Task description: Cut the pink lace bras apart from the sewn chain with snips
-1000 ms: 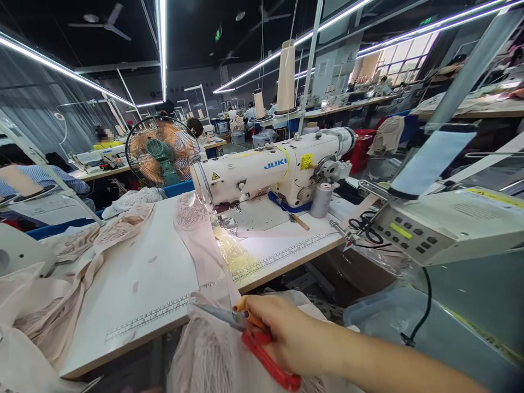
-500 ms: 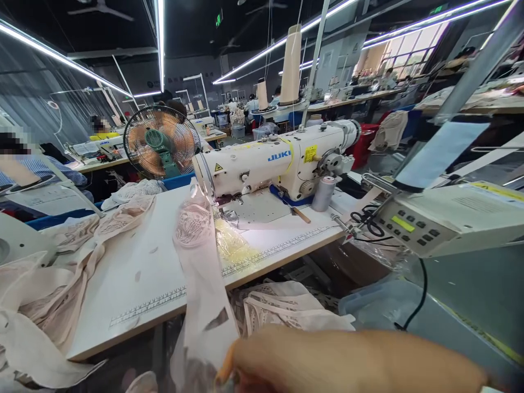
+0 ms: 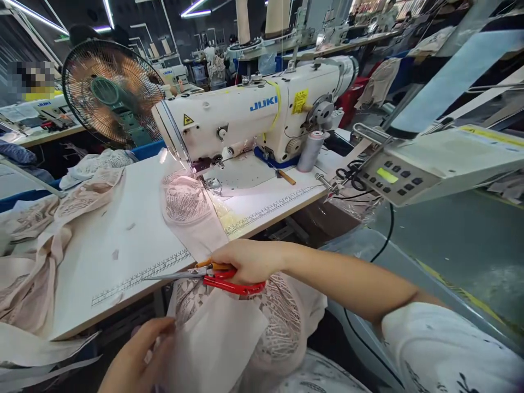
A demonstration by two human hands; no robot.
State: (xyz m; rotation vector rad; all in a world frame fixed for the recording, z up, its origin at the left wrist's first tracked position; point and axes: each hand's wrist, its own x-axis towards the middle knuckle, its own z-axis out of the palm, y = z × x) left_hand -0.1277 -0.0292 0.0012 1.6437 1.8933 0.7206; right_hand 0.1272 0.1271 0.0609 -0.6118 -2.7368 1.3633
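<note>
Nearest, at the lower left, the left hand [image 3: 141, 349] is seen with its blurred fingers curled at the edge of pale lace fabric [image 3: 282, 316]; whether the cloth is pinched cannot be told. The fabric is draped below the right hand [image 3: 245, 259], whose fingers are closed around red-handled scissors [image 3: 229, 284], the blades being pointed left across the front edge of the white counter [image 3: 94, 251]. Along that edge a ruler [image 3: 141, 275] is marked, and lace pieces [image 3: 85, 199] are heaped at the left. A lace cup [image 3: 186, 202] is laid beside the needle end of a white sewing machine [image 3: 229, 114], by whose base a grey spool [image 3: 310, 153] is stood. At the right, a control box [image 3: 409, 174] is seen above a translucent bin [image 3: 409, 270]. Behind the counter, 1 caged fan [image 3: 110, 90] is placed at the left; 2 thread cones [image 3: 276, 19] are held beyond the machine. Farther back, the dark room is filled with workstations [image 3: 176, 76] and lit by strip lights [image 3: 36, 16].
</note>
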